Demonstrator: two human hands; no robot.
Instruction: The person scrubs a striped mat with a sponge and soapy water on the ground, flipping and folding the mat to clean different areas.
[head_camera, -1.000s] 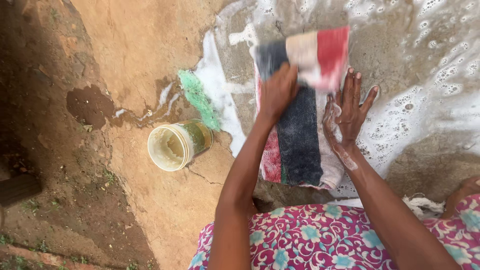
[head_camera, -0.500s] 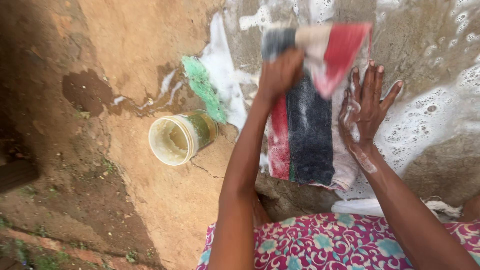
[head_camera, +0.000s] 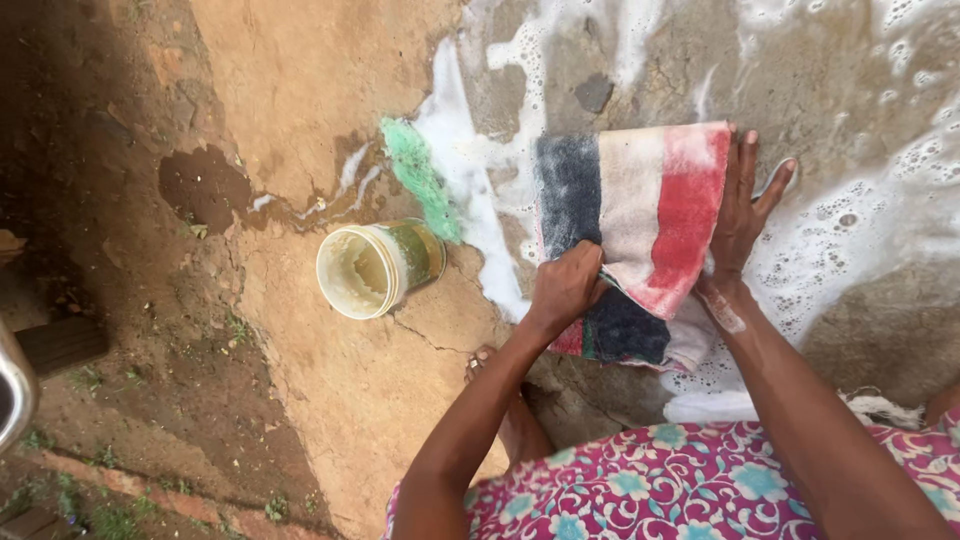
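Two hands (head_camera: 566, 288), one striped towel (head_camera: 640, 215), one jar (head_camera: 375, 267)

The towel (head_camera: 640, 215) had dark blue, cream and red stripes. The scrubber (head_camera: 420, 180) was green, the jar (head_camera: 375, 268) maybe yellowish.

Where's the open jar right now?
The jar lies on its side on the dirt, left of the left hand and striped towel, just below the green brush.
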